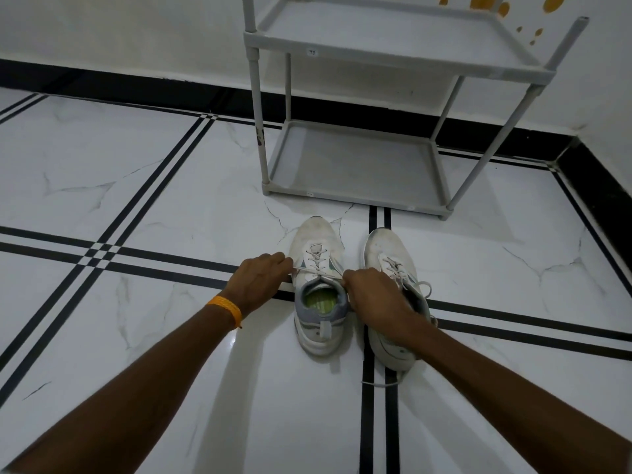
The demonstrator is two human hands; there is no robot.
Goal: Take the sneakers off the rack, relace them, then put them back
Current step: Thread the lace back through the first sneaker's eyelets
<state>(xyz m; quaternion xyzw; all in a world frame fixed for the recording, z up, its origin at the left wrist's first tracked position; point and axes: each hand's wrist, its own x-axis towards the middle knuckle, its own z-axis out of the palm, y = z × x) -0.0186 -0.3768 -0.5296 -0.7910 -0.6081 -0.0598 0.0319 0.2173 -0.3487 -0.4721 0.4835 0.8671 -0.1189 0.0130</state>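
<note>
Marble floor (178, 186), hands on lace (309, 269)

Marble floor (171, 200), black-skirted white wall (119, 29)

Both hands (260, 280) taut on lace (316, 272)

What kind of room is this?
Probably a home entryway or room corner. A gray plastic shoe rack stands against the white wall with its black skirting, and a pair of white sneakers sits on the glossy marble-look tiled floor.
</note>
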